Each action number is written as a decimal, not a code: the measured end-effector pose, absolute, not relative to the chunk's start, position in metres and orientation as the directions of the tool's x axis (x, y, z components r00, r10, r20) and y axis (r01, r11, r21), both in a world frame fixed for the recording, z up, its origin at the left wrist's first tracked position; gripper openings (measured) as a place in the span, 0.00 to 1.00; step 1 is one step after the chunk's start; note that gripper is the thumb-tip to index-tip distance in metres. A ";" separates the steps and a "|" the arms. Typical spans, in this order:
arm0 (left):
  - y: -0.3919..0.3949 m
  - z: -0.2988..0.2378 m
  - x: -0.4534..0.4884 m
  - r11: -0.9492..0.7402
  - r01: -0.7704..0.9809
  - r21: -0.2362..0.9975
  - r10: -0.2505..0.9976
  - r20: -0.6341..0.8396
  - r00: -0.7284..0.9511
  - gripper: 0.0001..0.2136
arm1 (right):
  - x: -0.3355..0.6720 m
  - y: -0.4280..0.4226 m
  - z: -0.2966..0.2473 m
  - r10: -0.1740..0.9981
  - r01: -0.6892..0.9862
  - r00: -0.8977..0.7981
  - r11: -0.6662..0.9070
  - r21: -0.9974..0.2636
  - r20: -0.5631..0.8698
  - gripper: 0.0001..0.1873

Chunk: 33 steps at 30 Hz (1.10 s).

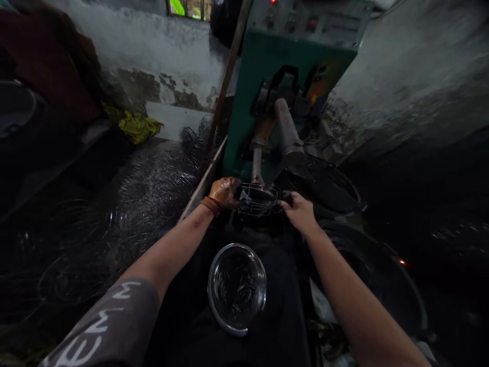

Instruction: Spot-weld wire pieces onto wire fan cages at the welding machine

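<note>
A small round wire frame point(256, 208) is held between my two hands, just under the arms of a green spot-welding machine point(244, 102). My left hand point(224, 192), in a stained orange glove, is closed around the frame's left side. At the right side my bare right hand point(299, 210) pinches the rim between thumb and fingers; dark stuff covers some fingertips. The machine's lower arm point(257, 165) comes down at the frame's far edge. Below my hands, a shiny metal bowl point(212, 293) holds several small metal pieces point(240, 290).
Tangled wire rings point(148, 188) are heaped on the floor at left. A thick upper arm point(287, 127) juts from the machine. Dark round containers point(357, 196) stand at right, near a small orange glow point(403, 262). A yellow bag point(139, 126) lies by the wall.
</note>
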<state>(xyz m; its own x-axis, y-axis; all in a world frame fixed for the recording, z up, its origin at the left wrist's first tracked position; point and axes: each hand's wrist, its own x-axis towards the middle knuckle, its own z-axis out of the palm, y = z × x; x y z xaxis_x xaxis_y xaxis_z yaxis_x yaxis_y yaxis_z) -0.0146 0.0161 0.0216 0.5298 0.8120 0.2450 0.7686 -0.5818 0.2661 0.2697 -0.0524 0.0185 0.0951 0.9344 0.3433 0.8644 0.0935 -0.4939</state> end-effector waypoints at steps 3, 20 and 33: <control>0.018 0.019 -0.015 -0.593 0.759 0.268 0.805 0.234 0.546 0.26 | 0.271 -0.055 0.013 0.938 0.846 0.063 0.130 -0.517 0.341 0.11; 0.034 0.001 -0.017 -0.630 0.718 0.295 0.777 0.228 0.587 0.24 | 0.267 -0.051 0.064 0.979 0.579 -0.074 -0.113 -0.807 -0.190 0.35; 0.035 -0.006 -0.014 -0.631 0.721 0.288 0.776 0.263 0.574 0.27 | 0.267 -0.087 0.060 0.995 0.432 0.053 -0.101 -0.896 -0.087 0.30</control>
<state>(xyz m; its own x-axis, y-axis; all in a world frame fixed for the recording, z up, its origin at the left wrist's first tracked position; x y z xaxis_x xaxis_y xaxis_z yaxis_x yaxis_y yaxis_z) -0.0143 0.0352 -0.0062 0.5735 0.7758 0.2631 0.7206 -0.6305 0.2883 0.2667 -0.0873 0.0598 0.0528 0.9948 -0.0870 0.4316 -0.1013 -0.8964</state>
